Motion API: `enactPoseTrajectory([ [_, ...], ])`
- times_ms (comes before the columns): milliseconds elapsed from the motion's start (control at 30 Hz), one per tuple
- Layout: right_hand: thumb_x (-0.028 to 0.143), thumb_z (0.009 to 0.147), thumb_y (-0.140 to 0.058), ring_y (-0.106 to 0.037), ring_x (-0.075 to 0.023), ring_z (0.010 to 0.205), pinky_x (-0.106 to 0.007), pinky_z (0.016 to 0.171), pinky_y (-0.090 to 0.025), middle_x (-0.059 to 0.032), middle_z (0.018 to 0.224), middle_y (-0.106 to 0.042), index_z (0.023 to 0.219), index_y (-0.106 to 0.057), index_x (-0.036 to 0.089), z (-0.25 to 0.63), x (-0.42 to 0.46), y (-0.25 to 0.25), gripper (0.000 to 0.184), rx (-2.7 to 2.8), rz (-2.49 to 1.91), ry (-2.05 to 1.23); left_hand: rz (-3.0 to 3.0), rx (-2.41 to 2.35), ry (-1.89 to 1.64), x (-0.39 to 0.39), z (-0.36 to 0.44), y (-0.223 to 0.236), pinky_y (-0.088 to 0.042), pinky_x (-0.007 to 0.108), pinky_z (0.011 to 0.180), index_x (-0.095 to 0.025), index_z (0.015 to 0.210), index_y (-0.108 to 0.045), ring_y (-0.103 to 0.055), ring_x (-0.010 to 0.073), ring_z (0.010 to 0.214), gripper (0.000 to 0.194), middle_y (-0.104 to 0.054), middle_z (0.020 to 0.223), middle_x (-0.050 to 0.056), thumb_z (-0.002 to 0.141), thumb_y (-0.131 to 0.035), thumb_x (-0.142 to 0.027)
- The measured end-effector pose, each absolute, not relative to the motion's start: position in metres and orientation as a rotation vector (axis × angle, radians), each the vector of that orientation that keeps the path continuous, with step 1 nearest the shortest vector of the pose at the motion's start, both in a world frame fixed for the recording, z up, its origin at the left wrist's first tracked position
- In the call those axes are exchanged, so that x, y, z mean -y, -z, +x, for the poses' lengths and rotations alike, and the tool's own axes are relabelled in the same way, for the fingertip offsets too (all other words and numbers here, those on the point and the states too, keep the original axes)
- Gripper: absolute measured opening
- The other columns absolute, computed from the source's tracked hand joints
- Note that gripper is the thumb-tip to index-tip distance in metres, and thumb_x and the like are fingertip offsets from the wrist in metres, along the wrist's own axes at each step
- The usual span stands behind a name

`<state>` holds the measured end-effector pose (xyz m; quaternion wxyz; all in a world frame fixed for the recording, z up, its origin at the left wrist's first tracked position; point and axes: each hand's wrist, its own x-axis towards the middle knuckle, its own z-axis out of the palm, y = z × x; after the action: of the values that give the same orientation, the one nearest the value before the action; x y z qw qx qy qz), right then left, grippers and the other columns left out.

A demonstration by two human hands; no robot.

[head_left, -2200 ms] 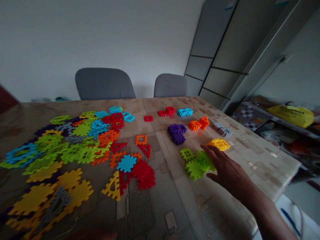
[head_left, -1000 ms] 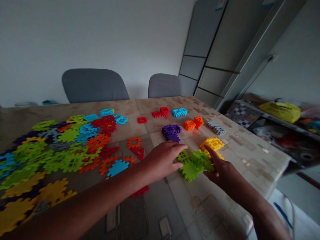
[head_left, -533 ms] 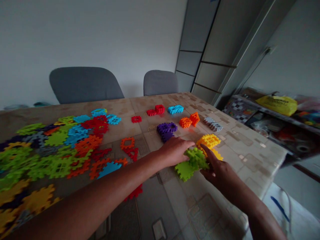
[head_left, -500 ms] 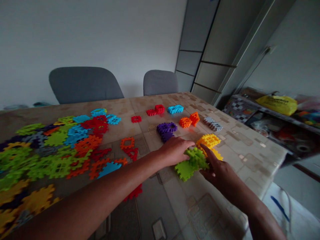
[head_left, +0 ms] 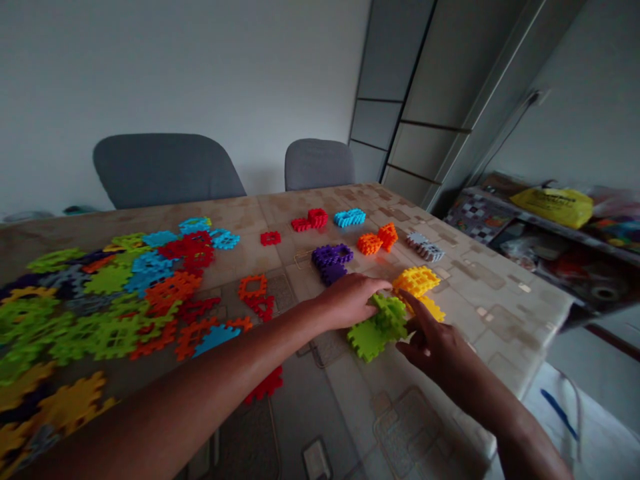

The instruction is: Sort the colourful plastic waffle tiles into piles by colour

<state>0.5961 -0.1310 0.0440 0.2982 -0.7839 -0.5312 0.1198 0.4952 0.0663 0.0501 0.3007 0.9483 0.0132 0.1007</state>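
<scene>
On the near side of the green stack (head_left: 391, 319), and well to its left, lie yellow toothed plates (head_left: 73, 403); nearer to it, a red piece (head_left: 269, 385) is partly hidden by the left forearm (head_left: 240, 370). The stack sits on the patterned tablecloth (head_left: 345, 400), with a flat green plate (head_left: 367, 341) sticking out at its near left side.

Against the stack's left side is the left hand (head_left: 353, 300), palm down, its thumb and fingers at the pieces; whether they pinch anything I cannot tell. At the stack's right side, the right hand (head_left: 435, 343) has its index finger stretched out and its thumb spread well apart from it.

Left of the stack, past the forearm, are a blue piece (head_left: 215, 339) and a wide mixed heap (head_left: 115, 333). Just beyond the stack on its right is a yellow stack (head_left: 417, 280); beyond on its left, a purple stack (head_left: 331, 257). Farther behind it come orange pieces (head_left: 370, 244) and a grey row (head_left: 425, 247), then a blue row (head_left: 350, 217), red pieces (head_left: 317, 217) and a red square frame (head_left: 271, 238). Farthest beyond it stand two grey chairs (head_left: 167, 170) and, to its right, a tall cabinet (head_left: 425, 100).
</scene>
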Motion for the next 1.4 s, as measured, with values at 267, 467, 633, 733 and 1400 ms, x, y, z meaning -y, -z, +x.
enactPoseTrajectory([
  [267, 0.028, 0.086, -0.055, -0.062, -0.0166, 0.052, -0.028, 0.053, -0.047, 0.001, 0.066, -0.068, 0.145, -0.046, 0.014, 0.591, 0.134, -0.047, 0.061, 1.425, -2.158, -0.157, 2.426, -0.154, -0.375, -0.074, 0.483, -0.049, -0.057, 0.028, 0.086, -0.015, 0.117, -0.071, -0.076, 0.0185, 0.096, 0.034, -0.079, 0.11, 0.008, 0.086, -0.066, -0.001],
  [467, 0.024, 0.086, -0.06, -0.063, -0.0171, 0.053, -0.028, 0.052, -0.047, 0.0022, 0.068, -0.066, 0.145, -0.045, 0.013, 0.593, 0.136, -0.041, 0.062, 1.5, -2.21, -0.058, 2.422, -0.179, -0.399, -0.064, 0.489, -0.051, -0.055, 0.033, 0.091, -0.016, 0.11, -0.075, -0.076, 0.0223, 0.099, 0.027, -0.08, 0.108, 0.008, 0.087, -0.069, -0.004],
  [633, 0.025, 0.084, -0.069, -0.068, -0.0207, 0.065, -0.033, 0.058, -0.057, -0.0059, 0.088, -0.071, 0.145, -0.047, 0.017, 0.598, 0.139, -0.046, 0.066, 1.583, -2.216, 0.096, 2.418, -0.233, -0.388, -0.062, 0.486, -0.053, -0.056, 0.033, 0.09, -0.018, 0.11, -0.074, -0.075, 0.0226, 0.099, 0.029, -0.08, 0.108, 0.008, 0.087, -0.067, -0.003],
  [733, 0.028, 0.08, -0.076, -0.07, -0.0314, 0.1, -0.046, 0.081, -0.062, -0.0164, 0.122, -0.068, 0.148, -0.044, 0.02, 0.6, 0.138, -0.049, 0.076, 1.647, -2.224, 0.218, 2.403, -0.264, -0.361, -0.064, 0.48, -0.05, -0.056, 0.032, 0.089, -0.018, 0.111, -0.074, -0.075, 0.0221, 0.099, 0.031, -0.08, 0.106, 0.007, 0.087, -0.064, -0.001],
  [1400, 0.017, 0.082, -0.075, -0.063, -0.0355, 0.125, -0.053, 0.105, -0.052, -0.0237, 0.142, -0.059, 0.149, -0.046, 0.01, 0.603, 0.119, -0.046, 0.074, 1.775, -2.272, -0.011, 2.308, -0.336, -0.259, -0.056, 0.473, -0.036, -0.054, 0.031, 0.096, -0.017, 0.139, -0.059, -0.071, 0.0223, 0.112, 0.058, -0.074, 0.125, 0.01, 0.084, -0.058, 0.001],
])
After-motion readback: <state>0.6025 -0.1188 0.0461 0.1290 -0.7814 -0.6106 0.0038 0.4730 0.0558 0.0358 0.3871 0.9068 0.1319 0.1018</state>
